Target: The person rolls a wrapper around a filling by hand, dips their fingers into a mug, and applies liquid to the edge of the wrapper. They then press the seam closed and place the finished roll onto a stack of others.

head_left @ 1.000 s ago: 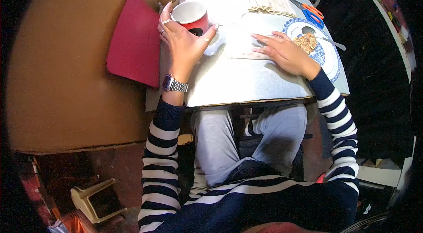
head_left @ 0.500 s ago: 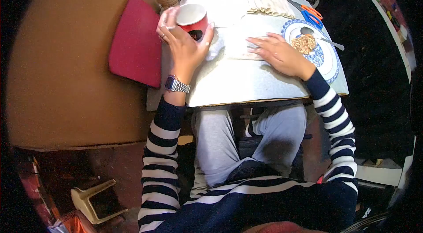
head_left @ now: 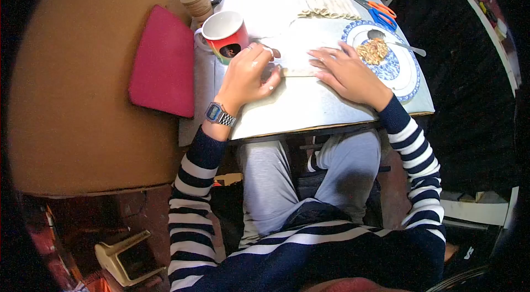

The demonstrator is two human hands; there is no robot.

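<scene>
At the far left, a crimson panel [head_left: 163,62] was seen leaning, with a brown stacked cup [head_left: 197,0] beyond its upper end. Next to these, a red printed mug [head_left: 236,38] stood upright, its handle turned left. Just in front of it the left hand [head_left: 251,74], with a watch [head_left: 215,114] at the wrist, was held low, its fingers bent and the thumb set apart; whether anything was pinched cannot be told. A pale, thin sheet [head_left: 298,67] was laid flat on the bench [head_left: 309,112] between the two hands, its outline partly lost in glare. Behind it, pale rolls [head_left: 328,4] were lined up in a row. The right hand [head_left: 350,76] was placed palm down at the sheet's right side, its fingers extended and slightly spread. To its right, a blue-patterned plate [head_left: 407,71] was occupied by a crumbly heap [head_left: 371,51] and a spoon [head_left: 377,33]; orange-and-blue-handled scissors [head_left: 382,17] were positioned behind it.
</scene>
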